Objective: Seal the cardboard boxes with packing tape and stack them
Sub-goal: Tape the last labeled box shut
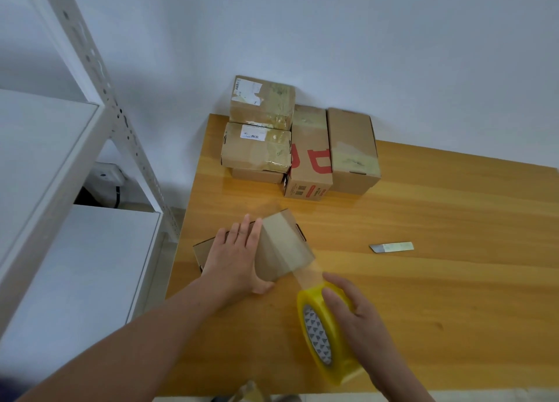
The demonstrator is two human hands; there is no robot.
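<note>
A small cardboard box lies on the wooden table near its left edge. My left hand presses flat on the box top with straight fingers. My right hand grips a yellowish roll of clear packing tape in front of the box. A strip of tape runs from the roll up over the box's near side and across its top. Several taped boxes are stacked and lined up at the back against the wall.
A small cutter blade lies on the table to the right of the box. A white metal shelving unit stands at the left, close to the table edge. A white wall runs behind the table.
</note>
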